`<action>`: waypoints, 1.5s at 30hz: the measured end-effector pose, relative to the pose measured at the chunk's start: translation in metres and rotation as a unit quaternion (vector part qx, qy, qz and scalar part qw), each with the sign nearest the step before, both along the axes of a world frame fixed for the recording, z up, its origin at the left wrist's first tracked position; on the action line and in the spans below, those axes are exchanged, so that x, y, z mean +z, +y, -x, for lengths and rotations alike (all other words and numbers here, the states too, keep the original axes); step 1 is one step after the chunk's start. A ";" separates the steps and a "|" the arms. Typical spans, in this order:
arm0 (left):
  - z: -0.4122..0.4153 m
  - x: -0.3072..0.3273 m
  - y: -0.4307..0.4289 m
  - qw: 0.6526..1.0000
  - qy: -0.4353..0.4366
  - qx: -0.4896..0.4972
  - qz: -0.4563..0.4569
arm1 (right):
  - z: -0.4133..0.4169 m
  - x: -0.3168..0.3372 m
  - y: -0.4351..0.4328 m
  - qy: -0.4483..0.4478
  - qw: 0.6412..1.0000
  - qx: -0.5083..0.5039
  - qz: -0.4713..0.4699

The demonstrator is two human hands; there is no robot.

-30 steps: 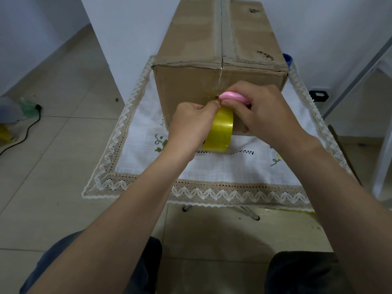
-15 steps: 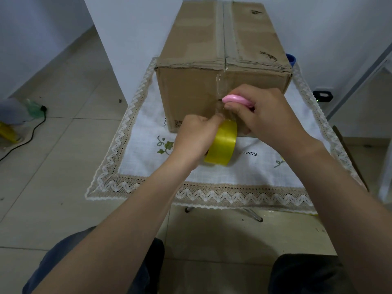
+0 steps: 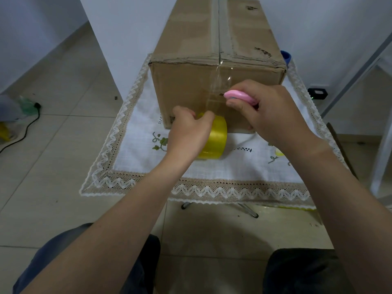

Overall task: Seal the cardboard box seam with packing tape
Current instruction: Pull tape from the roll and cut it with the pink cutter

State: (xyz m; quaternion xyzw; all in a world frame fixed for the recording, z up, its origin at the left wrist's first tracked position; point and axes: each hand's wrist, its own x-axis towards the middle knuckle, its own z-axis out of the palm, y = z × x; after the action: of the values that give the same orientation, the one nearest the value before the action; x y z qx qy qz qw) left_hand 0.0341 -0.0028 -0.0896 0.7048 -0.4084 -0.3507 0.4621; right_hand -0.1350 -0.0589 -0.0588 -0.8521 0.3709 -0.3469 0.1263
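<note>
A brown cardboard box [image 3: 186,85] stands on a small table with a lace-edged white cloth [image 3: 135,149]. Clear tape [image 3: 218,81] runs along its top seam and down the near face. My left hand [image 3: 188,134] grips a yellow tape roll [image 3: 216,141] low against the box front, close to the cloth. My right hand [image 3: 273,111] holds a pink cutter [image 3: 239,96], its short blade pointing left at the stretched tape strip just above the roll.
A white wall stands right behind the box. A blue object [image 3: 286,57] peeks out at the box's right rear. A black cable [image 3: 25,128] and bags lie on the tiled floor at left. A metal frame [image 3: 360,66] rises at right. My knees sit below the table edge.
My left hand has drawn the tape roll downward along the box front, leaving more tape exposed. My right hand with the pink cutter has shifted right, off the roll, to the strip's side.
</note>
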 end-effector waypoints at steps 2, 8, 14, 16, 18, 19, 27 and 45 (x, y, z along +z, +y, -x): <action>-0.002 0.001 -0.001 0.999 0.000 -0.006 0.034 | -0.001 0.001 0.001 0.000 1.000 -0.005 0.000; -0.001 0.001 -0.003 0.998 0.006 -0.038 0.047 | -0.006 -0.003 0.002 -0.006 1.000 -0.012 -0.026; -0.002 -0.004 -0.004 0.997 0.045 -0.036 0.060 | -0.010 -0.007 0.004 -0.003 1.000 0.005 0.015; 0.000 -0.003 -0.002 0.996 0.049 -0.042 0.064 | -0.012 -0.009 0.004 0.002 1.000 0.012 0.017; 0.000 -0.001 0.001 0.995 0.040 -0.045 0.076 | -0.014 -0.009 0.004 0.012 1.000 0.017 0.022; 0.000 0.001 0.002 0.994 0.035 -0.049 0.088 | -0.015 -0.010 0.003 0.017 0.999 0.020 0.025; -0.006 0.005 0.004 0.984 0.074 -0.128 0.095 | -0.016 -0.012 0.000 0.035 0.998 0.022 0.042; -0.007 0.010 0.008 0.973 0.147 -0.164 0.065 | -0.019 -0.008 0.003 0.086 0.992 -0.013 0.090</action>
State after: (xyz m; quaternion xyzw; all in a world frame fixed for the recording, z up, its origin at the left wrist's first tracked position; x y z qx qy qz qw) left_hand 0.0415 0.0048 -0.0800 0.5372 -0.4678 -0.4945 0.4981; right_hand -0.1160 -0.0561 -0.0672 -0.8818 0.3587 -0.3061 0.0122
